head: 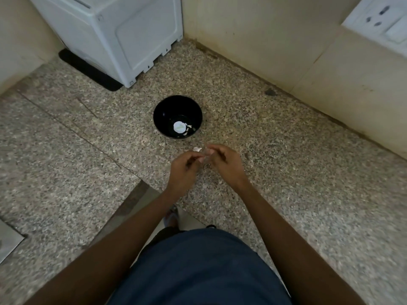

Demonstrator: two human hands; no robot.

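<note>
A black bowl [164,115] stands on the speckled granite counter [286,183], holding a few small white pieces [179,127], one round and pale. Just in front of the bowl my left hand [184,172] and my right hand [224,165] meet, fingers curled, pinching a small pale piece between them; it is blurred and mostly hidden by the fingertips. A small white piece [197,149] shows just above my left fingertips; whether it lies on the counter or is held I cannot tell.
A white appliance [123,34] stands at the back left on a black mat [88,71]. Cream walls [275,47] close the corner behind and to the right, with a white socket plate [381,20] at top right. The counter edge drops off near my body.
</note>
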